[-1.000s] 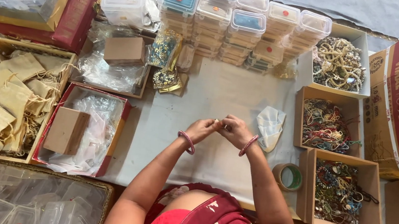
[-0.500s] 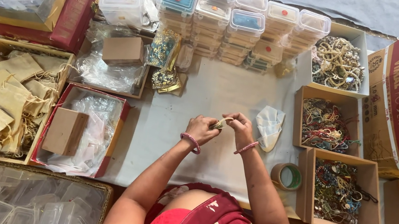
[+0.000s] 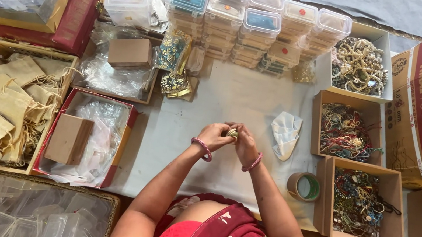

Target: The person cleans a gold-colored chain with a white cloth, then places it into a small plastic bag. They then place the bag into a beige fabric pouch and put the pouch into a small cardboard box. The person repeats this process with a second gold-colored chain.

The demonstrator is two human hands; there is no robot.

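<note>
My left hand and my right hand meet over the pale cloth-covered table, fingers closed together around a small pale, beaded piece of jewellery. Most of that piece is hidden by my fingers. Each wrist wears a pink bangle. A folded white cloth pouch lies just right of my right hand.
Stacked clear plastic boxes line the back. Cardboard boxes of jewellery stand at the right, beside a tape roll. At the left are a box of beige drawstring pouches, a red tray with plastic bags and empty clear boxes.
My hands have stayed at the same spot, with only small finger movements around the little piece between them.
</note>
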